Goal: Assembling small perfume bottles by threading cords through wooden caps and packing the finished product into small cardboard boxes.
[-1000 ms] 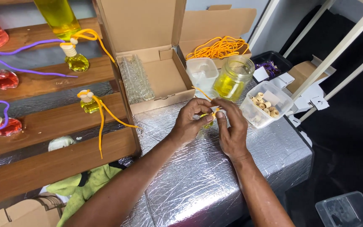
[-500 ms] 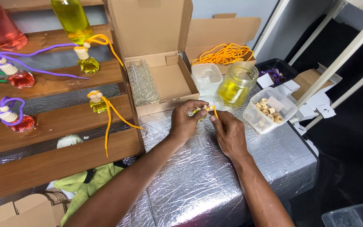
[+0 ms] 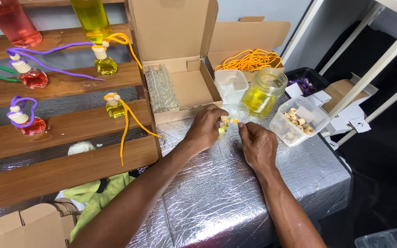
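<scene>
— Hands meet near the back edge of the shiny silver table [image 3: 235, 193]. What do they have?

— The left hand [image 3: 205, 130] is pinched tight on a tiny bottle [image 3: 223, 129] of yellow-green stuff. The right hand [image 3: 257, 144] pinches the little wooden cap [image 3: 229, 120] and orange string on top of it. The bottle sits between both hands, up off the table.

— What is close by?

— A glass jar [image 3: 265, 92] of yellow liquid and a clear tub of wooden caps [image 3: 298, 120] stand toward the back right corner. An open cardboard box [image 3: 182, 87] is at the back left. Filled bottles hang out on the wooden shelves [image 3: 60, 124].

— What could go wrong?

— The bottle looks small and slippery. If the fingers twist too hard, it might pop out and spill on the foil. An elbow could also bump the jar, since it stands so near.
</scene>
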